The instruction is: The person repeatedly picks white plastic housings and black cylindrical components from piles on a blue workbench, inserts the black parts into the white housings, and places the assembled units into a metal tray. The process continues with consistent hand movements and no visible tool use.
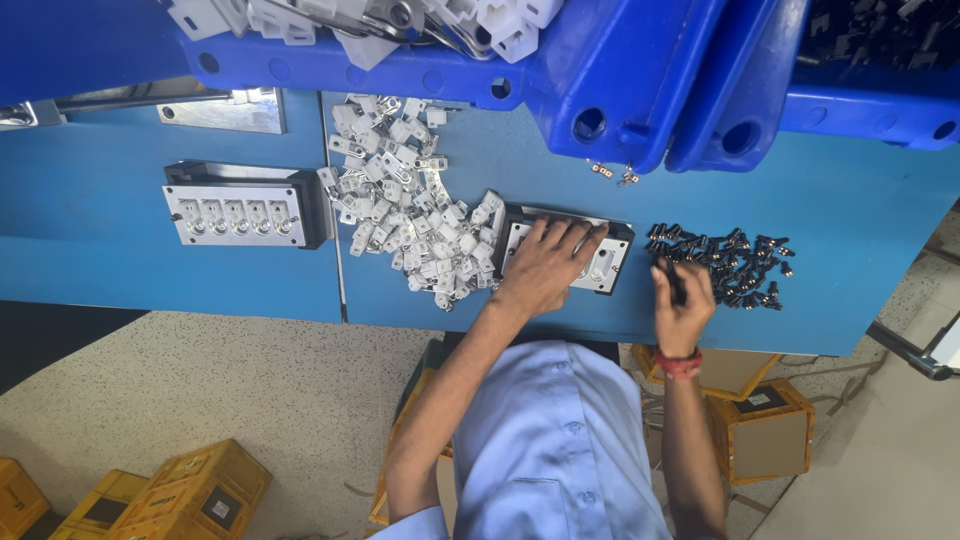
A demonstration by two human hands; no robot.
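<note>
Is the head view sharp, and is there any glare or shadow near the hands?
Head view: mostly sharp; even, soft light. Mild glare on the metal fixture at left. The left hand and right hand cast only faint shadows; the small black parts blend together.

Blue bench [120,215], speckled floor [200,390]
</note>
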